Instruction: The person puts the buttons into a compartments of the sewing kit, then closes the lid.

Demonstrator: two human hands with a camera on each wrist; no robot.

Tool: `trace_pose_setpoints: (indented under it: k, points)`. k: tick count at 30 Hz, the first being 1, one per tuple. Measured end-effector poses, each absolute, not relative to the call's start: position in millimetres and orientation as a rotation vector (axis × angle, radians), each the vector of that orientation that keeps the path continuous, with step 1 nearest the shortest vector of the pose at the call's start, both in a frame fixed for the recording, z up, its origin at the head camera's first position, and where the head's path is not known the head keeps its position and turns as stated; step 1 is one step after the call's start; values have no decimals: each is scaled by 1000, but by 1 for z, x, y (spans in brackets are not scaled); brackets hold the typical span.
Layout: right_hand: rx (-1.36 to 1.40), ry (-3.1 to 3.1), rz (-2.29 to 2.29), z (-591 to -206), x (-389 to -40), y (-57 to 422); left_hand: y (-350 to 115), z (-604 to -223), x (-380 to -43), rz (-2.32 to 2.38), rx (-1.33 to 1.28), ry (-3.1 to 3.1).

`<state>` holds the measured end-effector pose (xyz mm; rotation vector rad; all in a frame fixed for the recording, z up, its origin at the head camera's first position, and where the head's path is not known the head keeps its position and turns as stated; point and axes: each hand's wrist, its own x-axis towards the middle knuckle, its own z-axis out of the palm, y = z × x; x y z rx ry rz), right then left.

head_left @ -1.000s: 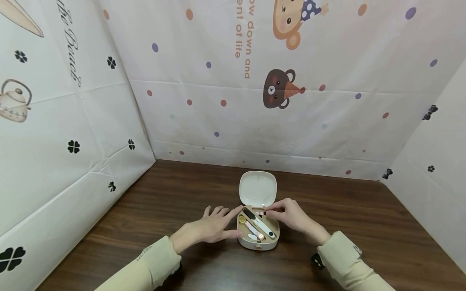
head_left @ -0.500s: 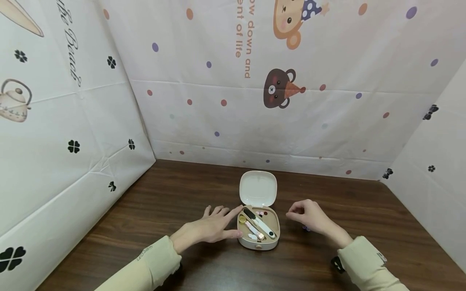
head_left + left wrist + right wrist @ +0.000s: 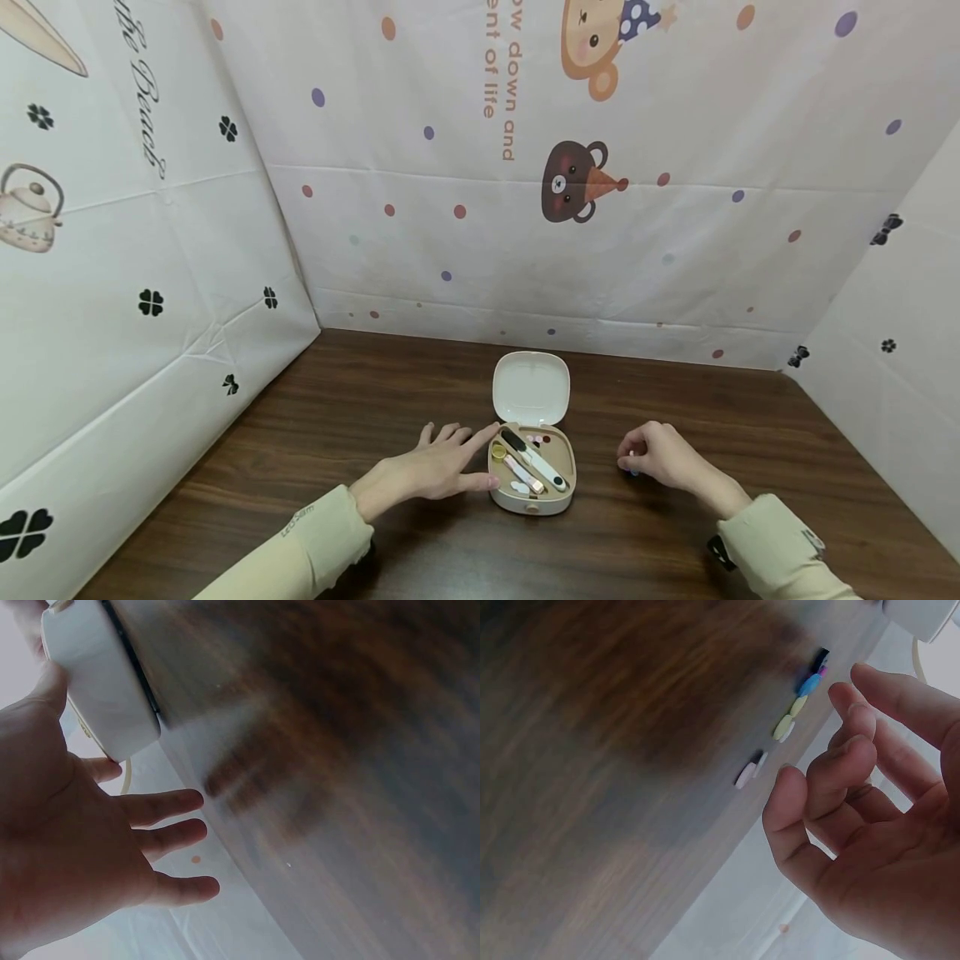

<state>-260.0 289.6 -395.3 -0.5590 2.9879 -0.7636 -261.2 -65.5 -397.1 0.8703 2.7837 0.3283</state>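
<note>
A small cream case (image 3: 531, 501) lies open on the wooden table, its lid (image 3: 531, 387) tipped back. Inside are a white-and-black tool (image 3: 534, 460), a pink piece, a yellow piece and tiny coloured buttons (image 3: 537, 438). My left hand (image 3: 483, 457) lies flat with straight fingers, thumb and forefinger against the case's left side (image 3: 97, 682). My right hand (image 3: 632, 460) sits on the table to the right of the case, fingers loosely curled and holding nothing (image 3: 832, 765). Just beyond its fingertips, several small coloured buttons (image 3: 799, 705) lie in a row on the wood.
Printed white sheets wall the table (image 3: 337, 417) on the left, back and right. Bare dark wood stretches to either side of the case and toward the back wall.
My right hand left the case's button compartment, moved right and came down to the table beside the loose buttons. The left hand and the case stayed put.
</note>
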Motion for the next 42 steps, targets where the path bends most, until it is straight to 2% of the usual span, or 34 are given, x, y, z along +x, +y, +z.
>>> trace_pose_setpoints:
  k: [23, 42]
  points:
    - [-413, 2979, -703, -397, -254, 288, -66, -399, -262, 317, 862, 2790]
    - [-502, 2952, -702, -394, -252, 292, -66, -399, -262, 323, 870, 2782]
